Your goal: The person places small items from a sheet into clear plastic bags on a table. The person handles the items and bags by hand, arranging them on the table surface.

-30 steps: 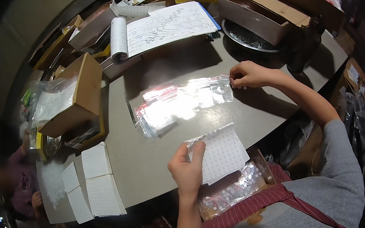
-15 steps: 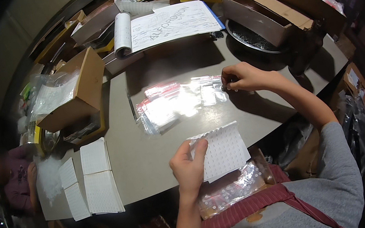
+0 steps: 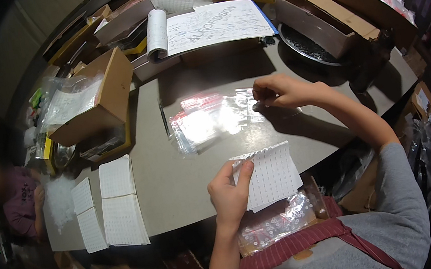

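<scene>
My left hand [image 3: 229, 191] grips a white sheet of small printed labels [image 3: 274, 174], thumb on top, at the table's near edge. The sheet's top edge is curled and ragged. Over the right end of a spread of clear zip bags [image 3: 198, 128], my right hand [image 3: 282, 92] has its fingertips pinched together. Whatever lies between them is too small to make out. Red strips show along the tops of several bags, and glare washes out much of their surface.
Two banded stacks of label sheets [image 3: 120, 201] lie at the left by a white heap [image 3: 61, 201]. Cardboard boxes [image 3: 97, 106] ring the table. A clipboard of papers [image 3: 217, 25] stands behind, beside a round dark tray [image 3: 310, 48]. Another person [image 3: 21, 206] is at far left.
My right hand has moved slightly left over the bags, its fingertips now over the rightmost ones. My left hand keeps its grip on the label sheet. The whole view has shifted a little.
</scene>
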Demonstrator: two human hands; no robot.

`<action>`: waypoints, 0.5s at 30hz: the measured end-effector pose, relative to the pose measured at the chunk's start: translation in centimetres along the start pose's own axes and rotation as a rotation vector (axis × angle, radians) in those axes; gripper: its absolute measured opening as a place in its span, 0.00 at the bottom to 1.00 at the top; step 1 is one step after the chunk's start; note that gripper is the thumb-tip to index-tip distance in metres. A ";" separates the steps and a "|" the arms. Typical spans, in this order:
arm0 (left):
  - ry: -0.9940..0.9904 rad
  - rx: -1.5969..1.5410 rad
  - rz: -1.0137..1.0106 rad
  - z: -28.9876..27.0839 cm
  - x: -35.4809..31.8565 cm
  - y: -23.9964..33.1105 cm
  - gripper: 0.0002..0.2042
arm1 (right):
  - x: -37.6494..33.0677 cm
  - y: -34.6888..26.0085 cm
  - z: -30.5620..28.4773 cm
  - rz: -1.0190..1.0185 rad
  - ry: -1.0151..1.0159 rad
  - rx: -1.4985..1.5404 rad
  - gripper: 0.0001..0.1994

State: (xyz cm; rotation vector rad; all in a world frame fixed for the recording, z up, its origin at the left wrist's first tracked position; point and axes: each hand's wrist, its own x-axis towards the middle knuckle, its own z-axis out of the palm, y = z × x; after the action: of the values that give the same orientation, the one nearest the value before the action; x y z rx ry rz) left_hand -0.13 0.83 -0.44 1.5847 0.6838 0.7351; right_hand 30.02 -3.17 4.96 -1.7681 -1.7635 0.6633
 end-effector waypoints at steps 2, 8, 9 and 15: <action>0.021 -0.025 0.046 0.1 0.1 -0.1 0.11 | 0.5 0.5 0.6 -0.071 0.018 -0.140 0.12; 0.028 -0.013 -0.032 -0.1 -0.2 0.0 0.12 | 0.5 0.2 2.3 -0.030 0.137 -0.577 0.17; 0.022 0.005 -0.046 -0.1 -0.1 0.2 0.12 | 0.3 0.1 2.1 0.024 0.182 -0.606 0.18; 0.035 0.138 -0.040 -0.1 -0.2 0.2 0.12 | -3.9 -4.4 1.9 -0.183 0.108 -0.295 0.14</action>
State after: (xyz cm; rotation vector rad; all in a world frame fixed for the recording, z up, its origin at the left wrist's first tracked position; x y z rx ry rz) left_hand -0.40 0.72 -0.27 1.6819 0.8043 0.6995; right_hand 25.45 -7.02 6.39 -1.7621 -1.9972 0.2366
